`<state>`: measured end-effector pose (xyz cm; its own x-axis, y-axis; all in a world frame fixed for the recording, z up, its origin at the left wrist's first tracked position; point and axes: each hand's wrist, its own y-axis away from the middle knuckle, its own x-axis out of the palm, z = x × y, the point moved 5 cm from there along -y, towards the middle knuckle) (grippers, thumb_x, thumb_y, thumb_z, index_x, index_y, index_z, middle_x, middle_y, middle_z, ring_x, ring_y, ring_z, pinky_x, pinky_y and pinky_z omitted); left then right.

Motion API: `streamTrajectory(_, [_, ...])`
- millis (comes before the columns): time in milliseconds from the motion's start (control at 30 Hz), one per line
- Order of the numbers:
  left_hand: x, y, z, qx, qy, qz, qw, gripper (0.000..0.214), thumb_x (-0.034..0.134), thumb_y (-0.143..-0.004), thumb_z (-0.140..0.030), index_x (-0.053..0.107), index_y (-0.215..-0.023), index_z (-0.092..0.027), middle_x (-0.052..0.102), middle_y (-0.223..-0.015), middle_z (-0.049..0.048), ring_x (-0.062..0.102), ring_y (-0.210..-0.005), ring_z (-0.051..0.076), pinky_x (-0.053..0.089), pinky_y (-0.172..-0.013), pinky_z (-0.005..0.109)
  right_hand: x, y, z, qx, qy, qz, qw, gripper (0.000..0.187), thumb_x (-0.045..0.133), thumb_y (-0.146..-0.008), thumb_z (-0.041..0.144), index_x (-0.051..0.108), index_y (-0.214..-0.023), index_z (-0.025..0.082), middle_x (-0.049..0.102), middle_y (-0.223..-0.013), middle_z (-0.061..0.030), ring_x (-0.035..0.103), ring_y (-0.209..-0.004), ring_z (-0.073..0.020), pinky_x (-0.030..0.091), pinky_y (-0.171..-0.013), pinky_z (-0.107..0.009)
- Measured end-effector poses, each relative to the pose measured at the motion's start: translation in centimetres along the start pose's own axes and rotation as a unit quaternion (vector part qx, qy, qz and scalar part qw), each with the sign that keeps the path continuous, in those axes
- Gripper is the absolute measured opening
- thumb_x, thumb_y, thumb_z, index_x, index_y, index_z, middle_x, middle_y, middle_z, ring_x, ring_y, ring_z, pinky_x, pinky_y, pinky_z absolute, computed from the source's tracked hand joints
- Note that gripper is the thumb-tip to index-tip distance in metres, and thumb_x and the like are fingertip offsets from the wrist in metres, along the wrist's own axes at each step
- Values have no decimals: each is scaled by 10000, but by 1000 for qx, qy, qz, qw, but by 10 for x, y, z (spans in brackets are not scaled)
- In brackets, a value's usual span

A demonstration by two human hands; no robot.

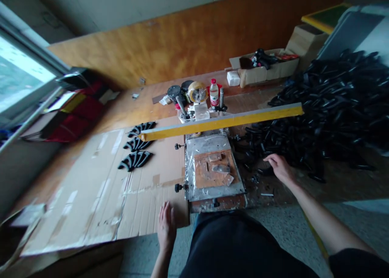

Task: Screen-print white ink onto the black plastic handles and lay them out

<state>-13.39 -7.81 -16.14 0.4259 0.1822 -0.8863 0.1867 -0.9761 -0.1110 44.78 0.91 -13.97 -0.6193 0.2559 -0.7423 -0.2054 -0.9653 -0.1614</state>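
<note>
My left hand (167, 221) lies flat near the front edge of the cardboard sheet (148, 207), fingers stretched out and holding nothing. At the near edge of the black heap (322, 120), my right hand (282, 169) is closed, with its fingers bent around the end of a curved black plastic piece (265, 171). Between the hands is a metal-plated fixture (191, 168) carrying a brown board (202, 176) with small clear blocks. A yellow bar (225, 126) spans above its far end. On the cardboard, several similar black pieces (135, 160) lie in fanned rows.
Behind the fixture stand a red-capped bottle (214, 95) and a tape roll (197, 92). An open carton (267, 73) is at the back right. Red boxes (75, 124) sit at left by the window. Black knobs (179, 187) stick out from the fixture's left side.
</note>
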Motion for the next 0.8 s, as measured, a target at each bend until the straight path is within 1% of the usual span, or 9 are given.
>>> streamTrajectory(67, [-1, -3, -6, -31, 23, -22, 999, 510, 350, -947, -458, 513, -1323, -154, 490, -1432, 170, 401, -1379, 279, 353, -1124, 469, 2, -5, 10, -35, -27, 23, 999, 226, 435, -883, 195, 642, -967, 228, 684, -955, -53, 618, -949, -220, 476, -904, -391])
streamTrajectory(167, [5, -14, -15, -48, 41, -16, 998, 513, 347, -944, -464, 499, -1329, -161, 493, -1430, 159, 406, -1376, 269, 337, -1137, 454, 0, -1, 21, -53, 24, 56, 997, 311, 424, -814, 89, 653, -971, 229, 666, -1037, -63, 600, -1014, -225, 471, -924, -393])
streamTrajectory(333, [18, -38, -13, -44, 51, 34, 997, 518, 346, -937, -465, 532, -1299, -144, 524, -1397, 167, 446, -1343, 279, 353, -1124, 449, -3, 36, 16, -118, 96, 143, 978, 549, 394, -668, -49, 672, -1048, 235, 629, -1221, -56, 517, -1208, -210, 422, -1019, -395])
streamTrajectory(433, [18, -56, -10, -27, 66, 45, 996, 486, 363, -933, -458, 562, -1265, -163, 549, -1373, 158, 475, -1318, 284, 372, -1104, 464, 0, 50, 8, -145, 147, 159, 965, 507, 423, -711, -23, 686, -1052, 243, 623, -1261, -71, 453, -1295, -241, 399, -1037, -454])
streamTrajectory(533, [8, -74, -13, -28, 87, 33, 995, 454, 392, -920, -463, 604, -1198, -172, 585, -1329, 157, 513, -1280, 287, 388, -1085, 471, -1, 39, 15, -128, 169, 122, 970, 400, 443, -794, 44, 670, -1054, 246, 669, -1150, -76, 534, -1203, -258, 393, -1033, -490])
streamTrajectory(600, [-1, -86, -22, -45, 111, 25, 992, 446, 399, -920, -472, 614, -1180, -180, 598, -1314, 155, 522, -1269, 284, 396, -1073, 465, -2, 23, 32, -89, 151, 67, 982, 335, 467, -857, 139, 610, -1150, 219, 670, -1113, -104, 597, -1094, -274, 447, -965, -482])
streamTrajectory(667, [-11, -98, -39, -74, 151, 19, 986, 449, 397, -925, -490, 611, -1191, -197, 616, -1293, 139, 542, -1245, 270, 410, -1055, 447, 3, 6, 61, -55, 100, 28, 993, 336, 494, -902, 269, 535, -1223, 180, 664, -1083, -135, 636, -987, -280, 507, -847, -440])
streamTrajectory(733, [-22, -113, -66, -95, 201, 18, 975, 457, 402, -925, -508, 607, -1202, -208, 642, -1253, 122, 585, -1180, 251, 437, -1019, 416, 21, -6, 103, -77, 32, 48, 995, 306, 504, -920, 338, 525, -1184, 185, 663, -1034, -116, 647, -933, -256, 519, -792, -386])
streamTrajectory(800, [-35, -132, -102, -86, 246, 13, 965, 457, 414, -923, -515, 614, -1195, -207, 661, -1212, 108, 620, -1097, 228, 461, -973, 380, 46, -13, 152, -144, -18, 106, 984, 198, 510, -931, 314, 555, -1095, 212, 649, -1015, -74, 639, -927, -214, 505, -798, -332])
